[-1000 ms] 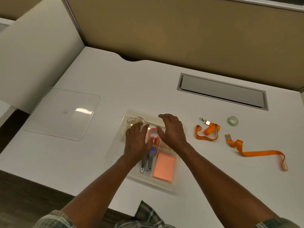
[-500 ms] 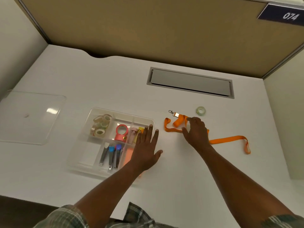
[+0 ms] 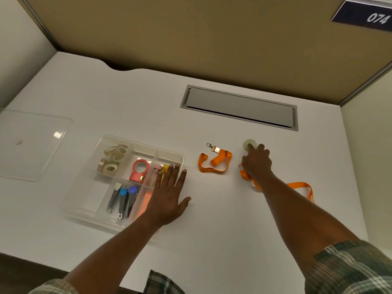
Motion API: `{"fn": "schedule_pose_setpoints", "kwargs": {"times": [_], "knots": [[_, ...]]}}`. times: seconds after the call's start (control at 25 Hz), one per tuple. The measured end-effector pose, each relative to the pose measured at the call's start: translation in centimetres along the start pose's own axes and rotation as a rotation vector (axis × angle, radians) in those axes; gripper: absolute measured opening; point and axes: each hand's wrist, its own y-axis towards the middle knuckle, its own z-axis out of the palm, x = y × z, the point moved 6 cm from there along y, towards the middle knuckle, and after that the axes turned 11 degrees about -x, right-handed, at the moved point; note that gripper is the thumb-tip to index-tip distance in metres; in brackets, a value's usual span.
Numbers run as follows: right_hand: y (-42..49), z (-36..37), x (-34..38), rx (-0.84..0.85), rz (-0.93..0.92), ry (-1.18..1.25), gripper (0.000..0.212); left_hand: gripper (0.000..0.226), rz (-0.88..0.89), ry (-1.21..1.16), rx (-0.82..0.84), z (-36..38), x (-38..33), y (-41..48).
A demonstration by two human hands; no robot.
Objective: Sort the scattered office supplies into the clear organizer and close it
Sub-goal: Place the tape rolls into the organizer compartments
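The right hand (image 3: 257,161) has left the organizer (image 3: 101,187) for the tape roll (image 3: 249,143) well right of it, fingers touching, grip not yet closed; the left hand (image 3: 169,196) rests flat on the organizer's right edge.

we see: two bare forearms | left hand (image 3: 169,198) and right hand (image 3: 257,161) ungloved, no rings or watch | short plaid sleeves (image 3: 347,270), green-grey with white lines | matching plaid shirt front at bottom edge
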Motion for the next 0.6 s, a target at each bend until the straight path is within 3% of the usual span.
{"fn": "schedule_pose_setpoints", "kwargs": {"times": [0.24, 0.4, 0.6], "knots": [[-0.8, -0.6, 0.3, -0.079, 0.008, 0.067, 0.027, 0.083, -0.010, -0.023, -0.004, 0.3, 0.1, -0.1], [-4.0, -2.1, 2.8, -0.113, 0.016, 0.357, 0.026, 0.084, -0.003, -0.084, -0.021, -0.3, -0.1, -0.1], [-12.1, -3.6, 10.5, 0.090, -0.027, 0.772, 0.014, 0.079, -0.007, -0.245, -0.197, -3.8, -0.2, 0.4]]}}
